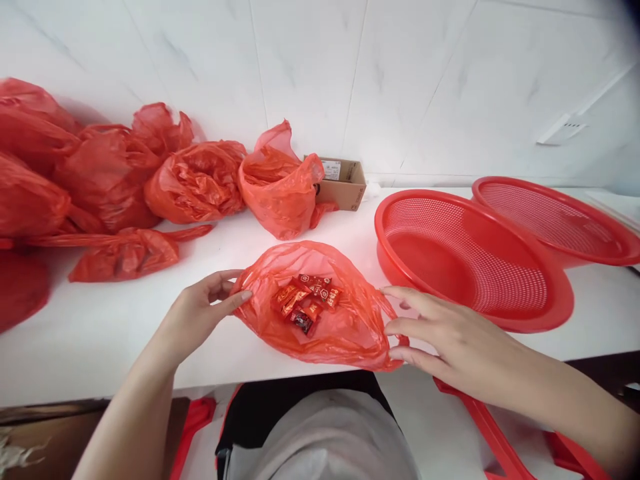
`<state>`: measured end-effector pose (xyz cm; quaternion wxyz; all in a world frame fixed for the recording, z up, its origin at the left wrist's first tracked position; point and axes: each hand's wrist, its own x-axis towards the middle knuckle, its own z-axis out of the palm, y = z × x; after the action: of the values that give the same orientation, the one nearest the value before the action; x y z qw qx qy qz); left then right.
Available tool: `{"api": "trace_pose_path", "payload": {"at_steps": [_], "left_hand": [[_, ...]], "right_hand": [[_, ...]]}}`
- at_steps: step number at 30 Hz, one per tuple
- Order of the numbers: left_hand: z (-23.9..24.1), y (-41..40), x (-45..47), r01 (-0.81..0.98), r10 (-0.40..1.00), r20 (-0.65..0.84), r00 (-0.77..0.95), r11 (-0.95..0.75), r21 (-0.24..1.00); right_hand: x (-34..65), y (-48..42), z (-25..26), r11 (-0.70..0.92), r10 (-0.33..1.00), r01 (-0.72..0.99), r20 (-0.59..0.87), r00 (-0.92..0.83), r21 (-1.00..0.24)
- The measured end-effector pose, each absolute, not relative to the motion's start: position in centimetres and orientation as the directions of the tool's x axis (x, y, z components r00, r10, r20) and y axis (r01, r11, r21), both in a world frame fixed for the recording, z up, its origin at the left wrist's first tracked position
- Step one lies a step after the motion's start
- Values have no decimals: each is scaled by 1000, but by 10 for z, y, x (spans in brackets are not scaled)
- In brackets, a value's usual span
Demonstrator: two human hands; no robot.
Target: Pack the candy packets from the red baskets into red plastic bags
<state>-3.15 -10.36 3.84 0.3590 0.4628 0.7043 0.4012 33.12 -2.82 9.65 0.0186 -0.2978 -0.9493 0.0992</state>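
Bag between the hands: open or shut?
Open: the bag's mouth is spread between left hand and right hand, with wrapped packets visible inside.

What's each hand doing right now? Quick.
Left hand: closed, holding the open red bag by its rim.
Right hand: spread at the bag's right edge; grip cannot be told.

The white table [100,340] ran across the scene from left to right. On its left lay a crowd of red plastic bags [105,177], with a flatter bag [133,257] nearer than most of them. Toward the far middle sat a bulging bag [283,193], and just behind it a cardboard box [350,195]. An open bag [357,310] rested at the near edge. Two red baskets [500,273] stood on the right, one farther back.
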Motion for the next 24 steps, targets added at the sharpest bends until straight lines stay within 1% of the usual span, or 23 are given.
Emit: {"api": "trace_pose_path", "payload": {"at_steps": [4,6,8,9,10,11,12,14,16,17,18,20,22,24], "left_hand": [[37,-118,-31,363,930,-177,-321,293,884],[41,-127,-31,371,931,-166,-325,287,883],[54,-133,-32,375,931,-117,-346,251,892],[65,-134,-32,375,925,-71,-372,220,900],[78,-133,-33,369,912,-14,-411,181,911],[93,-131,-33,355,887,56,-459,125,926],[109,-127,-32,331,853,138,-504,43,943],[141,-116,-28,259,784,310,-538,-196,946],[166,-105,-21,185,730,452,-513,-420,888],[175,-101,-17,154,718,494,-490,-487,860],[182,-98,-13,127,725,507,-466,-512,850],[186,-99,-6,91,766,471,-437,-483,871],[183,-105,-2,66,812,403,-422,-416,907],[177,-113,0,49,824,366,-432,-384,922]], "right_hand": [[335,-41,93,747,626,631,-99,-773,-210],[337,-41,98,743,600,617,-152,-786,-258],[338,-34,112,747,564,581,-155,-811,-322],[337,-27,123,743,574,575,-114,-811,-344],[336,-18,135,732,605,576,-40,-795,-365],[333,-9,149,710,658,588,68,-750,-386],[329,0,163,686,708,598,190,-680,-415],[318,15,188,657,753,555,403,-520,-510],[304,22,206,661,751,484,507,-423,-574],[298,20,212,668,744,463,524,-414,-582],[292,15,215,679,734,458,533,-421,-574],[285,-4,216,717,696,481,554,-457,-504],[283,-33,211,782,615,516,566,-549,-350],[282,-64,203,846,516,502,513,-686,-179]]}}
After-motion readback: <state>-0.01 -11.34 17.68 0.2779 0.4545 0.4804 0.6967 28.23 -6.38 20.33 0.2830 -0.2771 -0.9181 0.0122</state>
